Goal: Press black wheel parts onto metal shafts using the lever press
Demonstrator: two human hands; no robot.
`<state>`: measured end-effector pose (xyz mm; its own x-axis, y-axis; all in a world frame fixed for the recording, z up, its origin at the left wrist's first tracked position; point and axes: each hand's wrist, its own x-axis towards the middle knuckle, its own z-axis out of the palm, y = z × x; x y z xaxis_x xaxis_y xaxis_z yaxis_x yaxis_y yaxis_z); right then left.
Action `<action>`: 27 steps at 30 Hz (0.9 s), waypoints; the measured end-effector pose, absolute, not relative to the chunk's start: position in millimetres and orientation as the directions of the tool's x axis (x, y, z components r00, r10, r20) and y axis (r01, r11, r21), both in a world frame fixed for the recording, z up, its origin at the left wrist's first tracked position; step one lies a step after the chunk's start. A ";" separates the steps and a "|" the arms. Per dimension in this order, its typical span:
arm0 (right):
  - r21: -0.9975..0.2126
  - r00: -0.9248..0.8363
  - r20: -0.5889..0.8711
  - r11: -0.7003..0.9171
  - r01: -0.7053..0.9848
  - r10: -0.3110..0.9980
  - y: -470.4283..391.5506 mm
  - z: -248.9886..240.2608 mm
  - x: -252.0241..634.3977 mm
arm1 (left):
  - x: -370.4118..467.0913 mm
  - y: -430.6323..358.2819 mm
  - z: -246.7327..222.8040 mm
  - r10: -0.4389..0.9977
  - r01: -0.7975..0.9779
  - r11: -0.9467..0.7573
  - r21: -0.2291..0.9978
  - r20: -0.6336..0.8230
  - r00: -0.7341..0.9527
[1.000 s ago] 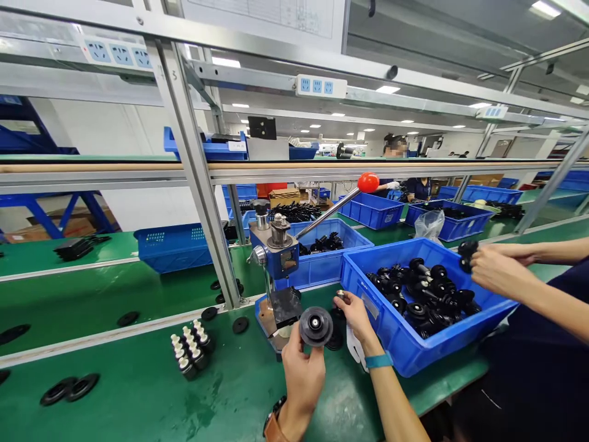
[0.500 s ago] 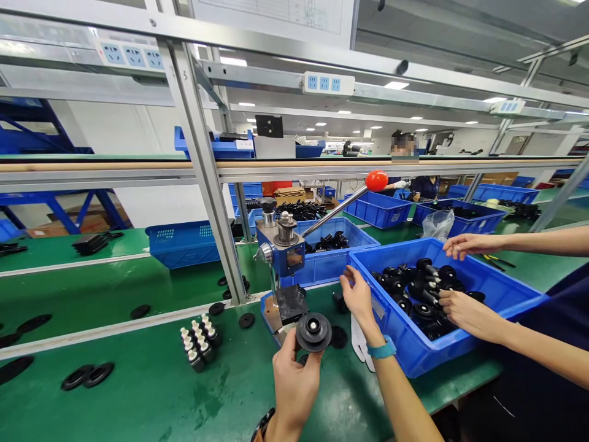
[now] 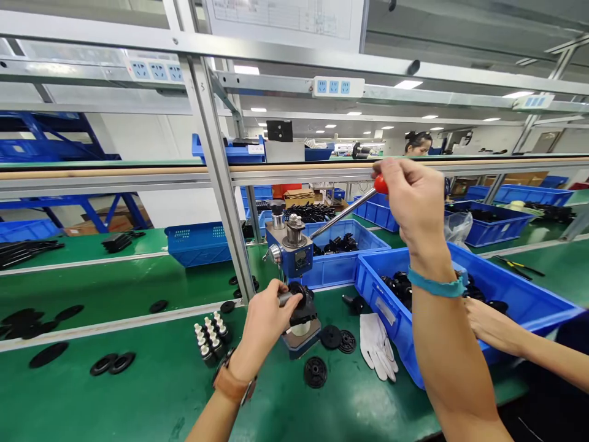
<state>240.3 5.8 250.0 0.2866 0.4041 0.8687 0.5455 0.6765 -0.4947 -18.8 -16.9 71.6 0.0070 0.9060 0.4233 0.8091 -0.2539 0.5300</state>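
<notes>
My left hand (image 3: 267,314) is closed around a black round flanged part (image 3: 298,292), held on the base of the hand press below its ram. The hand hides much of the part, so I cannot tell how it seats. Raised to the right, my right hand (image 3: 414,199) wraps round the red ball knob (image 3: 381,184) on the lever of the blue hand press (image 3: 297,256). In front of the press lie a black ribbed disc (image 3: 315,372) and two more black discs (image 3: 330,337). A white glove (image 3: 376,347) rests to their right.
Several black fittings with white tips (image 3: 211,336) stand left of the press. A large blue bin (image 3: 384,307) of black parts sits at right, with a co-worker's hand (image 3: 490,322) at it. A metal upright (image 3: 216,159) rises behind; pliers (image 3: 519,267) lie far right.
My left hand has carried the black part up and back onto the press base. My right hand has risen from beside the bin and taken hold of the red knob. The view has shifted slightly.
</notes>
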 end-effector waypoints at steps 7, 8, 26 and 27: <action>-0.571 0.418 0.819 0.478 0.668 0.394 -7.2 222.9 239.1 | 0.1 14.9 63.9 0.939 0.845 -0.220 0.487 0.341 0.048; -0.586 0.432 0.806 0.435 0.684 0.405 -15.1 217.6 240.7 | 1.3 16.9 59.9 0.939 0.829 -0.226 0.511 0.339 0.047; -0.724 0.574 0.663 0.219 0.654 0.480 -62.4 92.2 246.4 | -0.5 15.6 48.7 0.930 0.818 -0.226 0.528 0.368 0.019; -0.728 0.588 0.665 0.224 0.647 0.461 -60.8 88.7 245.9 | -0.5 15.4 48.7 0.928 0.819 -0.228 0.527 0.372 0.019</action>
<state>245.9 -60.8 88.7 0.5878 0.4613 0.6646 0.6475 0.2243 -0.7283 -0.5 15.4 48.7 0.0187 0.9281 0.3718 0.8189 -0.2276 0.5269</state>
